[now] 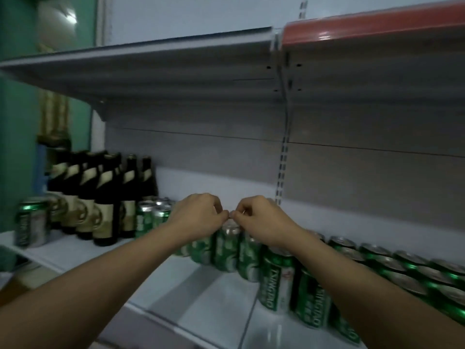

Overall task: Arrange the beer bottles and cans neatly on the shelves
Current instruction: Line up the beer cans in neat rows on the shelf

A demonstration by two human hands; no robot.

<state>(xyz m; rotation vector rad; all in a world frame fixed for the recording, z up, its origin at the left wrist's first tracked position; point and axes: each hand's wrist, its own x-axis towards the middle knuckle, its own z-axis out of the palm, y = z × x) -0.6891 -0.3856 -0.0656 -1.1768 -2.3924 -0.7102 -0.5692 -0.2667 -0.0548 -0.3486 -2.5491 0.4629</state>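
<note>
Green beer cans [276, 280] stand in rows along the white shelf [201, 298], running from the middle to the right edge. My left hand [198, 217] reaches over the cans at the row's left end, its fingers curled down round the top of a green can [201, 246]. Beside it, my right hand [261, 220] curls the same way over a neighbouring can [249, 255]. The fingertips of both hands nearly touch above a can [227, 245] between them. Several dark beer bottles [108, 197] with cream labels stand at the shelf's left. The picture is blurred.
A lone green can [31, 225] stands at the far left, in front of the bottles. More cans [151, 215] sit behind the bottles' right side. An upper shelf [176, 71] overhangs close above, with a red price strip [364, 28] on its right section.
</note>
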